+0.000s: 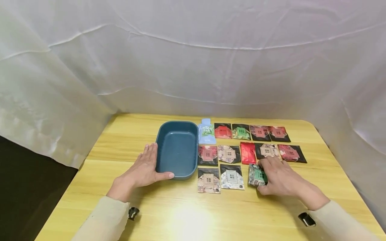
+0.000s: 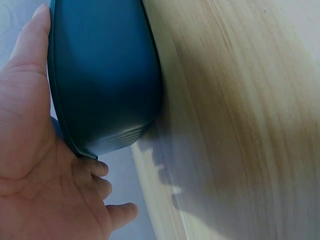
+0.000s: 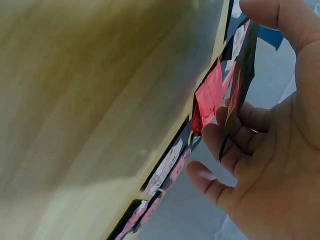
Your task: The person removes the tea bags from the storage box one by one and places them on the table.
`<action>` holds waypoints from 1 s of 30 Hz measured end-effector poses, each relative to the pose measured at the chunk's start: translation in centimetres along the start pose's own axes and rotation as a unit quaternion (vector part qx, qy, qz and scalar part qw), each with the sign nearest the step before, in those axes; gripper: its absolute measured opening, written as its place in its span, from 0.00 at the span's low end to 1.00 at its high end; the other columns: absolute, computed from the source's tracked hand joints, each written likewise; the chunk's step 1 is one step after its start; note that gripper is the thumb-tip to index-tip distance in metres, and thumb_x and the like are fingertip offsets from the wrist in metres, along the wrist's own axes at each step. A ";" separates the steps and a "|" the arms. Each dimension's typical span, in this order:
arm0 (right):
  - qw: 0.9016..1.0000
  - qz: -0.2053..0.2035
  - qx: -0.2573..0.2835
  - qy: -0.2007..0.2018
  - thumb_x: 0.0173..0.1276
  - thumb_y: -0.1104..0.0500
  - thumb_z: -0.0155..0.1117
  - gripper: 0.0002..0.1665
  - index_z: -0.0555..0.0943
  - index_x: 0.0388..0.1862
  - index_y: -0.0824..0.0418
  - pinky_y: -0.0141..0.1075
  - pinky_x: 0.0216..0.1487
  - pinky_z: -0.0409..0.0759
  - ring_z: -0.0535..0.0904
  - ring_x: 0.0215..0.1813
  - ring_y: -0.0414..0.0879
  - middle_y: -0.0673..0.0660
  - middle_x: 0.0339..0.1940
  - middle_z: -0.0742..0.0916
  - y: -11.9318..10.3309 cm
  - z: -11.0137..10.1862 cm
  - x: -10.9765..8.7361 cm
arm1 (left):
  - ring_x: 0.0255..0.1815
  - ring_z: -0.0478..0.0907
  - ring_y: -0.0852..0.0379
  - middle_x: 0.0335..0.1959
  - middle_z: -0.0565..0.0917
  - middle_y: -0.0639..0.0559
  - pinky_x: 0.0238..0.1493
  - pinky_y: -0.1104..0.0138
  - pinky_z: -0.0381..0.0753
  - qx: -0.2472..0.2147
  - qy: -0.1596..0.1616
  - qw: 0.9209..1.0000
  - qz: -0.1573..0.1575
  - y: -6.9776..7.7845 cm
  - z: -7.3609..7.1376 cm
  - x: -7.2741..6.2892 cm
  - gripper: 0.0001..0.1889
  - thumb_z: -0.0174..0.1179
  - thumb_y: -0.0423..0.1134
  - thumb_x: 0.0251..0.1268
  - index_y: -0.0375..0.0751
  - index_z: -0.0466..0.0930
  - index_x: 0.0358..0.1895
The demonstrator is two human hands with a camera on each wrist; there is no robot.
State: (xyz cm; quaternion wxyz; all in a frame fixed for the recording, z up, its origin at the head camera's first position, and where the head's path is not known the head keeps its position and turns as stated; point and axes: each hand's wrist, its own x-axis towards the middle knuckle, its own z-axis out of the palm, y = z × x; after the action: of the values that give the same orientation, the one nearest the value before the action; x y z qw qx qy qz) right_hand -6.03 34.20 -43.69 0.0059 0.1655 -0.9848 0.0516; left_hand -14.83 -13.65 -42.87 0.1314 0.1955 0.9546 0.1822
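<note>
A deep blue rectangular tray (image 1: 178, 152) stands on the table. Against its left side and near-left corner rests my left hand (image 1: 141, 169), fingers fairly straight, thumb along the near rim. The left wrist view shows the palm (image 2: 45, 170) beside the tray wall (image 2: 110, 70). My right hand (image 1: 281, 177) pinches a tea sachet (image 1: 257, 175) with a green label, at the right of the front row. In the right wrist view, this sachet (image 3: 243, 75) is seen edge-on between thumb and fingers. Left of it lie a white-patterned sachet (image 1: 232, 177) and a beige one (image 1: 208, 180).
Farther back lie more sachets in rows, among them a plain red packet (image 1: 248, 153), a black-and-red one (image 1: 292, 153) and a pale blue LeTea pouch (image 1: 206, 131). White cloth (image 1: 193, 73) hangs behind and beside the wooden table (image 1: 169, 214).
</note>
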 end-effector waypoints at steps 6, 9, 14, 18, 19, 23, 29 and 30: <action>1.000 -0.006 -0.008 0.004 0.46 0.37 0.80 0.49 0.76 0.59 0.66 0.58 0.52 0.80 0.76 0.48 0.52 0.59 0.48 0.82 -0.5 0.3 0.1 | 0.88 0.33 0.32 0.87 0.39 0.31 0.83 0.35 0.46 -0.004 -0.001 1.000 0.000 -0.3 0.0 -0.2 0.76 0.63 0.82 0.55 0.27 0.32 0.85; 1.000 -0.009 -0.012 0.004 0.46 0.37 0.80 0.50 0.76 0.60 0.67 0.61 0.57 0.79 0.77 0.51 0.55 0.60 0.49 0.82 -0.8 0.4 0.2 | 0.88 0.33 0.32 0.87 0.38 0.31 0.83 0.35 0.46 -0.006 -0.001 1.000 -0.001 -0.3 0.0 -0.3 0.76 0.63 0.81 0.55 0.27 0.31 0.84; 1.000 -0.012 -0.022 0.008 0.45 0.38 0.80 0.49 0.77 0.59 0.66 0.61 0.56 0.78 0.77 0.49 0.55 0.58 0.46 0.81 -1.1 0.4 0.4 | 0.88 0.34 0.31 0.87 0.40 0.30 0.83 0.34 0.46 -0.009 0.004 1.000 0.000 -0.2 0.0 -0.3 0.76 0.63 0.81 0.55 0.27 0.32 0.84; 1.000 -0.015 -0.027 0.006 0.45 0.38 0.80 0.47 0.77 0.57 0.65 0.59 0.53 0.78 0.75 0.47 0.53 0.56 0.43 0.79 -1.3 0.3 0.6 | 0.88 0.34 0.31 0.87 0.39 0.30 0.83 0.34 0.46 -0.010 0.002 1.000 0.000 -0.2 0.0 -0.4 0.75 0.64 0.80 0.55 0.27 0.32 0.84; 1.000 -0.016 -0.026 0.005 0.45 0.38 0.80 0.46 0.77 0.56 0.65 0.59 0.53 0.78 0.75 0.47 0.53 0.56 0.44 0.79 -1.3 0.4 0.7 | 0.88 0.34 0.31 0.87 0.39 0.30 0.83 0.35 0.46 -0.010 0.002 1.000 0.000 -0.1 0.0 -0.4 0.75 0.64 0.80 0.55 0.27 0.32 0.84; 1.000 -0.015 -0.023 0.001 0.45 0.38 0.81 0.50 0.77 0.61 0.66 0.67 0.59 0.77 0.78 0.54 0.58 0.62 0.53 0.82 -1.4 0.5 0.8 | 0.88 0.34 0.31 0.87 0.39 0.30 0.83 0.35 0.46 -0.008 0.002 1.000 0.000 -0.1 -0.1 -0.4 0.75 0.64 0.80 0.56 0.27 0.32 0.85; 1.000 -0.010 -0.011 -0.008 0.47 0.36 0.82 0.56 0.76 0.67 0.68 0.70 0.66 0.73 0.77 0.63 0.64 0.66 0.62 0.81 -1.2 0.9 0.6 | 0.88 0.34 0.32 0.87 0.39 0.30 0.83 0.35 0.46 -0.007 -0.001 1.000 -0.002 0.0 -0.1 -0.4 0.75 0.64 0.81 0.55 0.27 0.32 0.84; 1.000 -0.007 -0.007 -0.007 0.48 0.35 0.81 0.57 0.75 0.68 0.68 0.71 0.67 0.73 0.77 0.64 0.65 0.66 0.62 0.81 -1.1 0.9 0.4 | 0.88 0.34 0.31 0.87 0.39 0.30 0.83 0.35 0.46 -0.008 -0.001 1.000 -0.001 0.0 -0.1 -0.3 0.75 0.63 0.81 0.55 0.27 0.32 0.84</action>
State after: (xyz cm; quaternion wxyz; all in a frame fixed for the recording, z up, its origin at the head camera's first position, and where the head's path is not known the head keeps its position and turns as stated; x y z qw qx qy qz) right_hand -6.07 32.89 -44.46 0.0004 0.1727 -0.9840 0.0435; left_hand -14.55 -13.82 -42.77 0.1343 0.1936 0.9532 0.1893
